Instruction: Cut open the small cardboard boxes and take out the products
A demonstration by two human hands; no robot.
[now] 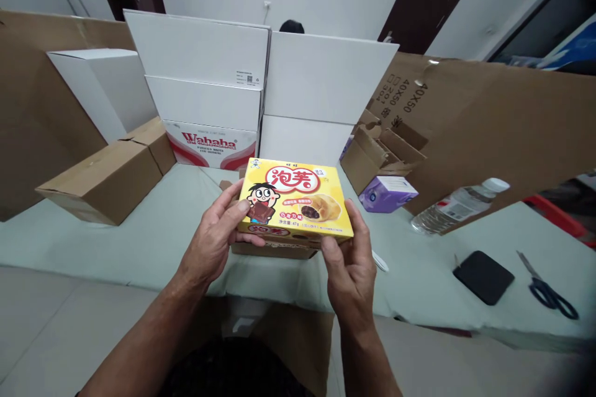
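Note:
A yellow cream puff box (321, 186) with red and white lettering and a cartoon face is held up in front of me. My left hand (212, 236) grips its left end, thumb on the front corner and fingers beneath. At the right end, my right hand (351, 260) is closed round the box, with the thumb at the lower front edge. Behind and below it, a brown cardboard box (274, 251) on the table is mostly covered from view.
White cartons, one marked Wahaha (209, 144), stand at the back. A closed brown carton (109, 177) is on the left. To the right are an open brown carton (365, 158), a purple box (388, 193), a water bottle (459, 206), a black pouch (484, 277) and scissors (547, 294).

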